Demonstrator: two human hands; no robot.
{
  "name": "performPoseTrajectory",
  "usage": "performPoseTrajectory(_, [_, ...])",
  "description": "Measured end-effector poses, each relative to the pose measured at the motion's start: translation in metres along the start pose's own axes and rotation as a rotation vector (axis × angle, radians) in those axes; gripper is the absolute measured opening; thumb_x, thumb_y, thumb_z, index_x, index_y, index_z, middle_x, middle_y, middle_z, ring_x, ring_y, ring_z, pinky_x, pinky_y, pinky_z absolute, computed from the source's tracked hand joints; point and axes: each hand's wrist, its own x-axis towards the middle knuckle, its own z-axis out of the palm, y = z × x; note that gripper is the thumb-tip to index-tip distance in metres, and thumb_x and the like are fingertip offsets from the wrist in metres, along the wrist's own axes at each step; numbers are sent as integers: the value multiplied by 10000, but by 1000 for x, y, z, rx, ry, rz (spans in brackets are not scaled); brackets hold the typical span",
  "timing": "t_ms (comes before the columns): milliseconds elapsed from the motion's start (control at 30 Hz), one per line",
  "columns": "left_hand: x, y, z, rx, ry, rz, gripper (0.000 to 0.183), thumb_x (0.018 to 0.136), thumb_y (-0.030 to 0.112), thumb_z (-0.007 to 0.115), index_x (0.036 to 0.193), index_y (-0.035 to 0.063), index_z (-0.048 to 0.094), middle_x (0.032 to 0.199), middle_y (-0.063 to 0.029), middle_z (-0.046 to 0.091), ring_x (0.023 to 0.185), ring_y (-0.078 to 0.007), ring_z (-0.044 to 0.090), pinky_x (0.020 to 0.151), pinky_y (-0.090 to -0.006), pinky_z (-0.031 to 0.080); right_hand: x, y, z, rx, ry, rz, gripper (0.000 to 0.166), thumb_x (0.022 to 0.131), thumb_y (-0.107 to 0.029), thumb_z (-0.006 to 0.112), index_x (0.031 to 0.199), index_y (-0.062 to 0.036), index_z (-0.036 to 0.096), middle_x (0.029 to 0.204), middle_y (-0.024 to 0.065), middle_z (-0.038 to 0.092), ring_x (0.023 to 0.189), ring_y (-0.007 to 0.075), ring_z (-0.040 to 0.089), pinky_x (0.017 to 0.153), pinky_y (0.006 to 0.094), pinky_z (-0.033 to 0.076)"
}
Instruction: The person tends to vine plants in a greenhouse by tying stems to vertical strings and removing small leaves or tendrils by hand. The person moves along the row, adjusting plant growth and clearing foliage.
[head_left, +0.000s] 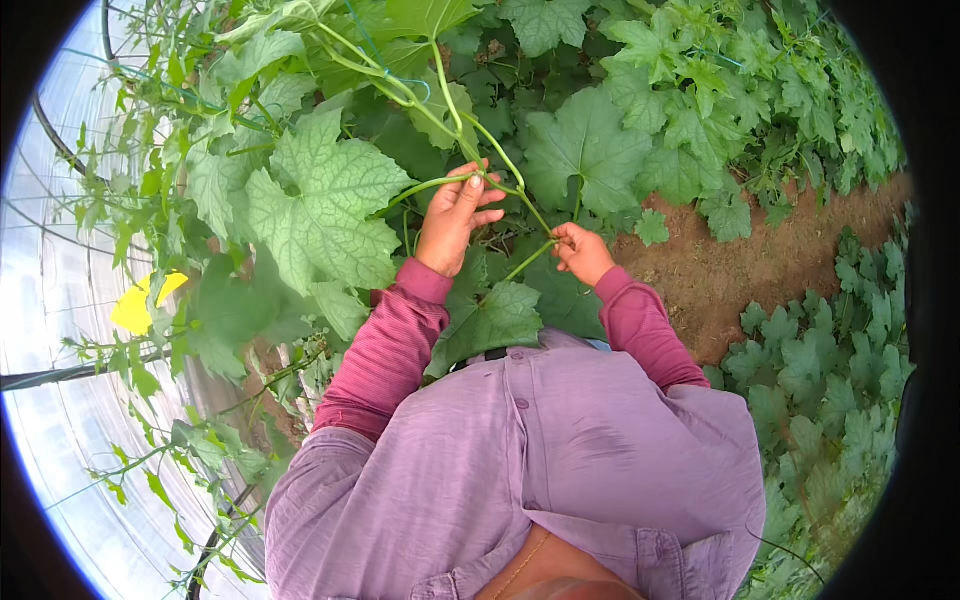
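Observation:
A green climbing vine (442, 124) with lobed leaves runs down in front of me. My left hand (456, 214) pinches its stem at a joint between thumb and index finger, the other fingers spread. Lower and to the right, my right hand (581, 251) has its fingertips closed on a thinner side stem (535, 211) where a leaf stalk branches off. A large veined leaf (322, 199) hangs left of my left hand. Blue twine (386, 71) is looped around the vine above it. Below my hands, another leaf (491, 315) lies close against my shirt.
Dense foliage (589, 146) stands ahead. A bare soil path (720, 259) runs along the right, with more leafy plants (810, 375) beyond it. At the left are a translucent plastic greenhouse wall (52, 300), dark support pipes (56, 139) and a yellow sheet (142, 304).

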Motion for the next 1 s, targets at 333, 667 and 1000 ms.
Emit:
performPoseTrajectory(333, [-14,-47,-15,102,-241,-92,289,942,285,492,1106,54,550,989,-23,568,936,-132,537,749,-277,494,-31,-208,21,-101,362,-802,243,867,-28,508,1108,-7,528,997,57,588,812,112,555,713,259,459])
performPoseTrajectory(667, [-53,34,7,373,-616,-299,347,939,288,499,1156,20,539,966,-83,637,768,-149,640,674,-254,503,-19,-215,-24,118,-358,-461,210,894,-128,483,1067,-44,567,912,-18,586,783,67,499,660,216,395])
performPoseTrajectory(1000, [-23,101,46,148,-90,484,171,873,185,610,909,18,617,723,-8,554,555,-93,460,525,-231,355,-32,-240,-18,261,-331,-456,142,896,-211,555,937,-77,581,903,9,592,773,86,523,640,222,391])
